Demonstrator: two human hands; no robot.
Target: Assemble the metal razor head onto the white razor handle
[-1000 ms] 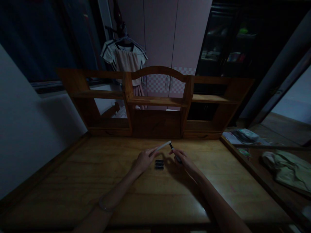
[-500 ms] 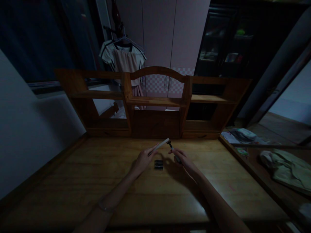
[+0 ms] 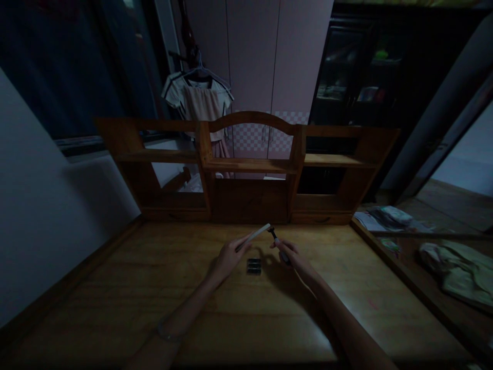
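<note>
My left hand (image 3: 230, 257) is closed around a slim, pale, stick-like piece (image 3: 258, 233) that slants up to the right. In my right hand (image 3: 296, 258) is a razor (image 3: 283, 253) with a dark head and a light and dark handle. The razor's head is right by the far tip of the pale piece; whether they touch I cannot tell. On the table between my hands and a little nearer to me lies a small pack of dark razor cartridges (image 3: 253, 266), set in a short stack of rows.
The wooden table (image 3: 185, 308) has a shelf unit (image 3: 250, 165) along its back edge. To the right, beyond a raised rim, lie papers (image 3: 379, 218) and a pale crumpled cloth (image 3: 464, 275). A white wall (image 3: 57, 205) borders the left side.
The view has shifted slightly, so everything sits a bit lower and to the right. Both hands keep their holds, with the razor head still beside the pale piece's tip.
</note>
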